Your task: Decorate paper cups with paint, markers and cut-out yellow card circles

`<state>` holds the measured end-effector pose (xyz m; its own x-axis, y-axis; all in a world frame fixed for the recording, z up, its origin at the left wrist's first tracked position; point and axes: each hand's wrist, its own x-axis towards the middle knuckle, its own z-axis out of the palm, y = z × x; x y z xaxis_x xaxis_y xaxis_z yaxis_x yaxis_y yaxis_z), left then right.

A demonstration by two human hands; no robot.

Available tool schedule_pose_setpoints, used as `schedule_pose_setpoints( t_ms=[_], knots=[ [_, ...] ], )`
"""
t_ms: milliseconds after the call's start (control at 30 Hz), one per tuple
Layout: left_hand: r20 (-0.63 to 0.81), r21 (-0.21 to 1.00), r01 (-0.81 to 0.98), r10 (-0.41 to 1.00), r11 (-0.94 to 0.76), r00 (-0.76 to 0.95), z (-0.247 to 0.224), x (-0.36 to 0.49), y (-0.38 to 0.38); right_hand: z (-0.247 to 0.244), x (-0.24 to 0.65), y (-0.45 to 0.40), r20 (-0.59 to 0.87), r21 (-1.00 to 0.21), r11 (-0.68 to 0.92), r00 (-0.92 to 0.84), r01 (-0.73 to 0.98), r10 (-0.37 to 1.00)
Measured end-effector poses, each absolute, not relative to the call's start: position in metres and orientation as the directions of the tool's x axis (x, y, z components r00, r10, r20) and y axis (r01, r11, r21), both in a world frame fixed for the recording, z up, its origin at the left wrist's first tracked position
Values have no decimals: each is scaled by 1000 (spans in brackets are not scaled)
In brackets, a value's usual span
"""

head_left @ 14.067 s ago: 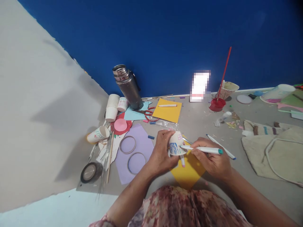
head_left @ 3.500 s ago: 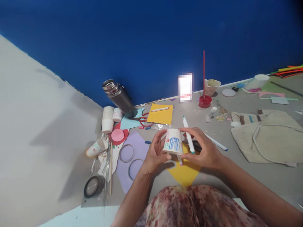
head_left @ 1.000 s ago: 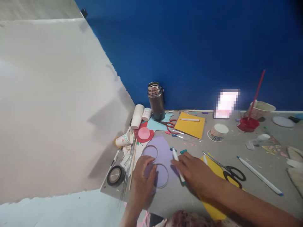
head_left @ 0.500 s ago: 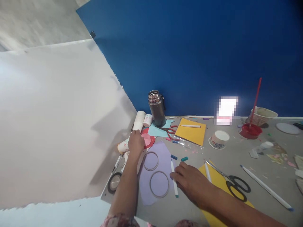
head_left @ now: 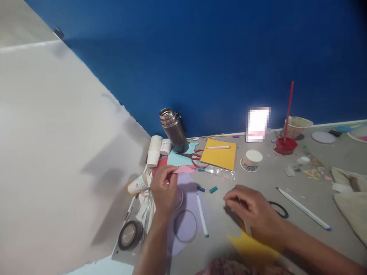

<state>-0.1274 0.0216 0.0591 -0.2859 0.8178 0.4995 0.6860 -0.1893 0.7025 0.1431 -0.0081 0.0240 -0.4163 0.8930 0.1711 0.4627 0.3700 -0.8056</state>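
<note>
Left hand (head_left: pixel 164 191) pinching pink paper (head_left: pixel 185 169), right hand (head_left: pixel 254 208) curled above the table (head_left: pixel 219 206).
The pink paper extends from the left fingertips over the top of the purple paper (head_left: pixel 183 187); whether the curled right hand grips anything, I cannot tell. A black scissor handle (head_left: pixel 279 210) shows beside it. Between the hands, a green-ended marker (head_left: pixel 202 215) lies partly on the purple paper, near two loose caps (head_left: pixel 213 190). Farther back, a decorated cup (head_left: pixel 251 161) stands upside down.
</note>
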Motion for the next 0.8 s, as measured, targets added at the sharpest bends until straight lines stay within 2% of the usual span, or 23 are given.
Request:
schedule_pose_setpoints(
  t_ms=[133, 300, 400, 467, 533, 700, 800],
  knots=[
    [341, 862, 466, 907, -198, -246, 42, -71, -8, 25, 150, -10, 119, -816, 210, -199, 538, 973],
    [44, 964, 268, 990, -7, -133, 24, -43, -28, 20, 155, -14, 101, -831, 168, -152, 531, 983],
    [-120, 990, -77, 993, 118, -23, 25, -43, -32, 25, 159, -13, 42, -890, 118, -178, 441, 983],
    [-194, 908, -366, 979, 205, 67, 27, -41, -32, 28, 158, -11, 1, -912, 83, -201, 401, 980],
    [-256, 785, -542, 954, 300, 157, 28, -36, -32, 31, 156, -12, -24, -905, 76, -228, 420, 973],
    [-402, 548, -643, 843, 535, 358, 28, -21, -26, 36, 162, -17, -35, -815, 128, -270, 564, 962],
    [-460, 441, -679, 798, 587, 390, 27, -24, -20, 35, 189, -20, 5, -770, 113, -171, 627, 985]
  ],
)
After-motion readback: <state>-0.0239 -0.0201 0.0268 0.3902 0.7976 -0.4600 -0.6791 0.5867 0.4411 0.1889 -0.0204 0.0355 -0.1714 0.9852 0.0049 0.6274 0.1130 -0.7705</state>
